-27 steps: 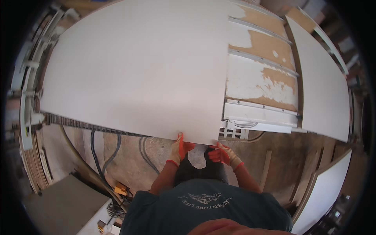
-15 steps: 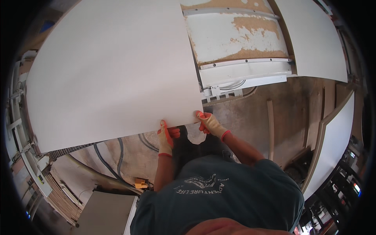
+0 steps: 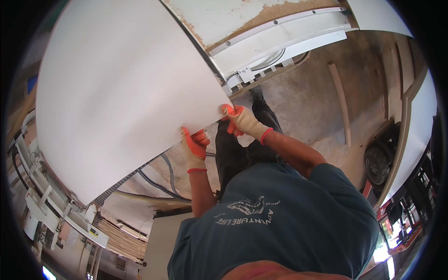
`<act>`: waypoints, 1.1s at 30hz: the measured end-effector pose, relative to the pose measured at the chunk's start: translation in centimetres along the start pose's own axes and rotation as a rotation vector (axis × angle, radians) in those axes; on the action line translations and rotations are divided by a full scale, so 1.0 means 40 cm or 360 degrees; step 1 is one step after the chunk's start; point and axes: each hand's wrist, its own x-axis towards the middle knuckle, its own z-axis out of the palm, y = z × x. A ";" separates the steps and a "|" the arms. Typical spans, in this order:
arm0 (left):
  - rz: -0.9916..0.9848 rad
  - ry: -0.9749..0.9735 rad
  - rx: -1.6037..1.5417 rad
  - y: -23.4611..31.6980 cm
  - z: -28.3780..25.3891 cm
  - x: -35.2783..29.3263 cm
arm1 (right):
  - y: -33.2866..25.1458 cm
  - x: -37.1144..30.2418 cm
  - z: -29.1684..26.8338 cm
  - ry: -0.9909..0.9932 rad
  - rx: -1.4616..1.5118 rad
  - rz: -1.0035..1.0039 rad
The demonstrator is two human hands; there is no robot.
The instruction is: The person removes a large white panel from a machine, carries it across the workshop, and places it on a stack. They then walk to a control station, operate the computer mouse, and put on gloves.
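A large white panel (image 3: 121, 88) fills the left and upper part of the view, lying flat. My left hand (image 3: 192, 148), in a cream and orange glove, grips its near edge with the thumb on top and the fingers curled beneath. Close to the panel's near right corner, my right hand (image 3: 242, 122) holds the same edge, its glove matching the other. The fingertips under the panel are partly hidden. Beyond the panel's right edge lies a worn white and brown board surface (image 3: 261, 23), bordered by a metal rail (image 3: 275, 23) with screws.
Grey hoses (image 3: 163, 182) run across the floor below the panel. At the right, another white panel (image 3: 415, 135) leans near a black wheel (image 3: 377, 163). A wooden strip (image 3: 339, 102) lies on the floor. Stacked thin boards (image 3: 121, 240) stand at lower left, beside a grey cabinet (image 3: 163, 242).
My view has turned, so the panel and rail appear tilted and further up. Both hands keep their grip on the panel's edge and appear higher in the picture.
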 end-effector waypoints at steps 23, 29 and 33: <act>-0.0007 0.0418 0.0388 0.088 0.093 0.051 | -0.247 0.181 -0.129 0.0016 -0.1369 -0.2444; 0.0029 0.0509 0.0354 0.099 0.087 0.036 | -0.216 0.222 -0.047 0.0295 -0.1299 -0.2429; 0.0004 0.0570 0.0266 0.115 0.069 0.038 | -0.198 0.237 -0.014 0.0239 -0.1330 -0.2268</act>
